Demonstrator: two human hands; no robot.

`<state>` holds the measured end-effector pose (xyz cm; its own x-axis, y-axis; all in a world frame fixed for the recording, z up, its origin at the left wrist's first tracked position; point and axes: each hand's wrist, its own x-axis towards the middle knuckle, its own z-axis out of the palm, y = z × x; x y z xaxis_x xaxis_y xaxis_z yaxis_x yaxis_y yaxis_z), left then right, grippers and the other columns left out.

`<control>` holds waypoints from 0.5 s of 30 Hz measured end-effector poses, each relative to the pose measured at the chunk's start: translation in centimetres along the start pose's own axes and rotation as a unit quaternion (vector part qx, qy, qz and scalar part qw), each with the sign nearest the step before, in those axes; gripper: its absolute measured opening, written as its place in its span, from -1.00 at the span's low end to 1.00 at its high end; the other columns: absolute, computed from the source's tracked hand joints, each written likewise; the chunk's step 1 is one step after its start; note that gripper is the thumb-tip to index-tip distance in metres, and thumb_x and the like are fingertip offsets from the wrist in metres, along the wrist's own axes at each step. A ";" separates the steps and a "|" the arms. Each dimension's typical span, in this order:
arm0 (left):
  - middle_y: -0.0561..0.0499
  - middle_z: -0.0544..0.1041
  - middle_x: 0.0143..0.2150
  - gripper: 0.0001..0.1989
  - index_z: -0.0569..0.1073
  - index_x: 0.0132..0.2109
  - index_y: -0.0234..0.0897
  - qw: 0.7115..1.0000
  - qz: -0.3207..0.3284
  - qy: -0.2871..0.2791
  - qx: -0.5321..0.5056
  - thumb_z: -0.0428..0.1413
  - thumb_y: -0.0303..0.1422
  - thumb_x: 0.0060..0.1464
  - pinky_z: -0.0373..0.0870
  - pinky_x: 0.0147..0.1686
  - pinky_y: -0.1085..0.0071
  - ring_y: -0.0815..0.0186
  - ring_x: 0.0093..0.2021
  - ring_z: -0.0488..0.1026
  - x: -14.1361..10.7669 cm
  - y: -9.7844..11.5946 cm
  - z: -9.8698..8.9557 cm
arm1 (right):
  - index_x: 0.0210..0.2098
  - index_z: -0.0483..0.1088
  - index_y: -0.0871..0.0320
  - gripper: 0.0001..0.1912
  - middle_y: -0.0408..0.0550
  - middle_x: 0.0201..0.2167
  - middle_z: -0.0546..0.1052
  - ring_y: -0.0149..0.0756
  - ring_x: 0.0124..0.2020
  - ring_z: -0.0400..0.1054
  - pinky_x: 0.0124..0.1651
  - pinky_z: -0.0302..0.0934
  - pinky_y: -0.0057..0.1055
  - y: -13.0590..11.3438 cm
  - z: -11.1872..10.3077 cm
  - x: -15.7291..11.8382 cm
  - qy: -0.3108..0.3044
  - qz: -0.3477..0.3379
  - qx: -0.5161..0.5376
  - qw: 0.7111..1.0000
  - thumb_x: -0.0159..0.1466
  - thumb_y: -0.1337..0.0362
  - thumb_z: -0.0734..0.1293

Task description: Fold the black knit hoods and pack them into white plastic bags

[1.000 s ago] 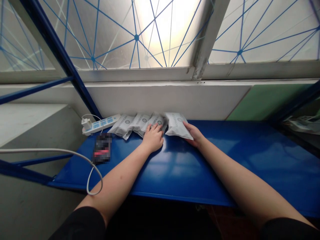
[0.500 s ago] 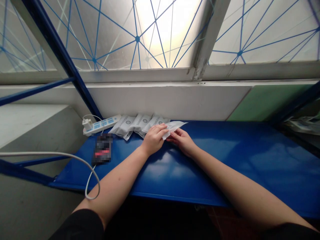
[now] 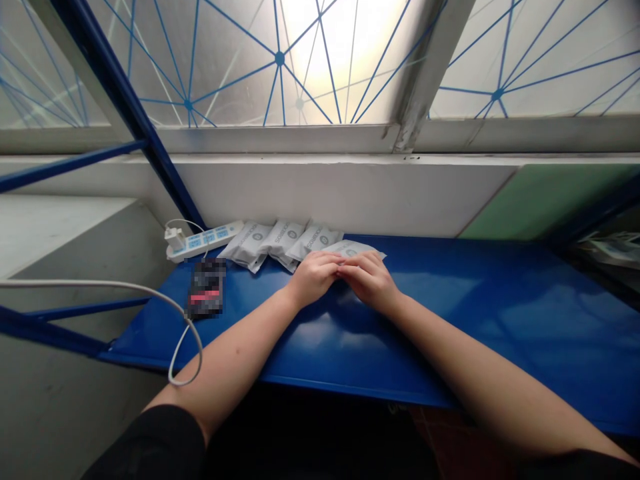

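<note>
My left grip [image 3: 314, 279] and right grip [image 3: 370, 280] lie side by side near the middle of the blue steel shelf [image 3: 450, 327], close to its back edge. Both are open and flat, fingers together, clamped on nothing, with the fingertips of one just about meeting those of the other. Under and just beyond my fingers, a white printed packet [image 3: 353, 249] lies flat against the back edge of the shelf, its near part hidden by my hands. I judge the step in hand to be pressing this packet down and squaring it at the end of the row. To its left, three similar packets [image 3: 280, 243] lie in a slightly overlapping line along the back edge, each marked with a dark round logo. The next move calls for a light touch, since a packet this thin could slide or ride up under my fingers. Past the row, near the left end of the shelf, sit a white power strip [image 3: 203, 241] and a dark flat object [image 3: 206, 289], too pixelated to identify. A white cable [image 3: 100, 283] runs in from the left and loops down over the front edge beside my left forearm [image 3: 235, 353].
</note>
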<state>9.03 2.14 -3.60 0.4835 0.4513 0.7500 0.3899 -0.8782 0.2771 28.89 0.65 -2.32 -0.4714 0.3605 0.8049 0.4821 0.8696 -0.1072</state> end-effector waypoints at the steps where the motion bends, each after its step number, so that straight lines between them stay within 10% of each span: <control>1: -0.12 0.65 -0.10 -0.80 0.57 -0.13 -0.24 1.000 -0.002 0.012 0.004 0.04 -0.35 0.34 0.47 0.11 0.09 0.16 0.05 0.56 0.1 0.1 -0.1 | -0.14 0.51 0.00 -0.86 -0.02 -0.22 0.59 -0.17 -0.21 0.42 -0.08 0.26 -0.19 0.0 0.0 0.1 -0.003 0.005 0.004 1.000 0.40 0.27 0.30; 8: -0.10 0.63 -0.16 -0.76 0.55 -0.20 -0.24 0.999 -0.024 0.022 -0.001 -0.01 -0.39 0.35 0.50 0.02 0.14 0.20 -0.05 0.55 0.2 0.7 -0.2 | -0.20 0.47 0.07 -0.83 0.01 -0.27 0.56 -0.16 -0.20 0.38 -0.08 0.20 -0.21 0.9 0.2 0.3 -0.045 0.038 -0.018 0.998 0.43 0.22 0.25; 15: -0.09 0.58 -0.20 -0.79 0.46 -0.26 -0.23 0.971 -0.123 0.199 0.040 -0.02 -0.38 0.35 0.43 -0.02 0.22 0.20 -0.11 0.51 0.5 0.0 -1.9 | -0.27 0.45 0.12 -0.79 0.03 -0.29 0.54 -0.14 -0.22 0.32 -0.15 0.12 -0.23 3.3 -0.3 -0.2 -0.031 0.100 -0.127 0.986 0.44 0.24 0.22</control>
<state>7.74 2.11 -2.05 0.0329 0.5347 0.8444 0.5231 -0.7291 0.4413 30.85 3.37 -2.70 -0.3882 0.5426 0.7449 0.7355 0.6694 -0.1043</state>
